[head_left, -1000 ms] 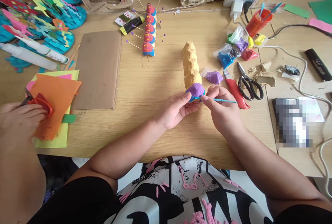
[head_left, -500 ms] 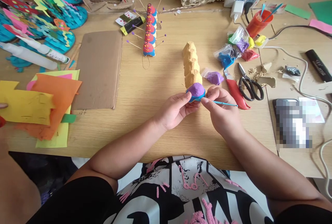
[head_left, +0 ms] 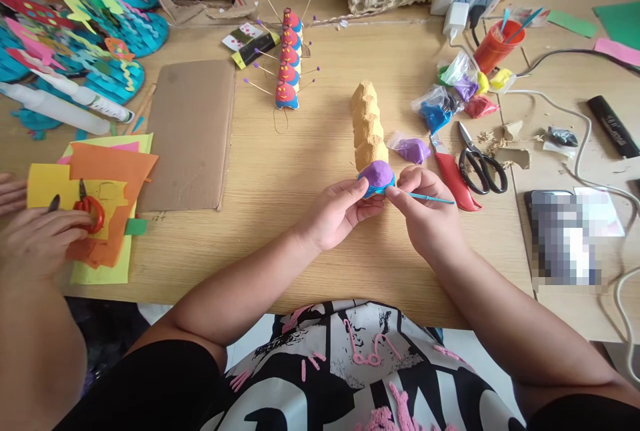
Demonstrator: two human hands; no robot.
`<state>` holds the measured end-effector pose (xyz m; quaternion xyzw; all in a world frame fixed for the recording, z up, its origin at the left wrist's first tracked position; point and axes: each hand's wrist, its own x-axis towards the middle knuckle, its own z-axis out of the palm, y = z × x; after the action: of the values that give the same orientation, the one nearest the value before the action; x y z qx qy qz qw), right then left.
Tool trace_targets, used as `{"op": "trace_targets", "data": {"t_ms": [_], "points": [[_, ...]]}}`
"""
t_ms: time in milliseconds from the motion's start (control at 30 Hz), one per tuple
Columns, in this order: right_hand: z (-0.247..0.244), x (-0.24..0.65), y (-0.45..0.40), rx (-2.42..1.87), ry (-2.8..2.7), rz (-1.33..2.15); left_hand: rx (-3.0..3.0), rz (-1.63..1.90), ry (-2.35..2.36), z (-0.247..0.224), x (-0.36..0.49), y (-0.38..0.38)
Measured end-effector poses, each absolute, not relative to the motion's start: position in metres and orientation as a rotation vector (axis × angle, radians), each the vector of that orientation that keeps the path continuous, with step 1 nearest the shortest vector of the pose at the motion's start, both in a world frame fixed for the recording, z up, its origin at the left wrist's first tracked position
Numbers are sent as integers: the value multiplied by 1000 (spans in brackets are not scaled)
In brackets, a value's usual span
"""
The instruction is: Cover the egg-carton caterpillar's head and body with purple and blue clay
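Note:
A yellow bumpy strip (head_left: 369, 126) lies upright in view at the centre, its near end covered with purple clay (head_left: 377, 174) edged by a blue clay band (head_left: 376, 190). My left hand (head_left: 334, 212) grips this near end from the left, thumb against the clay. Between the fingertips of my right hand (head_left: 429, 208) is a thin blue tool (head_left: 433, 198), its tip at the right side of the blue band. A bag of purple clay (head_left: 413, 150) sits just beyond my right hand.
A finished red and blue caterpillar (head_left: 289, 64) stands further back. Black scissors (head_left: 483, 164) and a red-handled knife (head_left: 456, 178) lie right. Brown cardboard (head_left: 190, 134) is left. Another person's hands (head_left: 43, 234) are over coloured paper (head_left: 107, 218) with red scissors (head_left: 93, 213).
At the left, the other person's hands have come into view over the paper with the red scissors, and the yellow sheet has shifted. My hands have barely moved.

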<state>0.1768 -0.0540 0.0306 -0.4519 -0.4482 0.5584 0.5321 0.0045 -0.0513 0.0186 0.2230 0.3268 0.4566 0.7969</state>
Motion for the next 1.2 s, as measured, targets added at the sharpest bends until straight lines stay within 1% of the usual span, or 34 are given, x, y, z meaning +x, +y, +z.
{"op": "trace_targets", "data": {"t_ms": [333, 667, 967, 1133, 1200], "points": [[33, 180, -49, -971, -1011, 1345, 441, 987, 695, 19, 4, -50], [31, 181, -52, -1027, -1096, 1324, 459, 977, 709, 22, 5, -51], [37, 178, -57, -1104, -1364, 989, 478, 975, 698, 18, 7, -51], [37, 178, -58, -1147, -1399, 896, 472, 976, 687, 19, 8, -52], [35, 179, -56, -1122, -1394, 928, 468, 979, 676, 19, 7, -52]]}}
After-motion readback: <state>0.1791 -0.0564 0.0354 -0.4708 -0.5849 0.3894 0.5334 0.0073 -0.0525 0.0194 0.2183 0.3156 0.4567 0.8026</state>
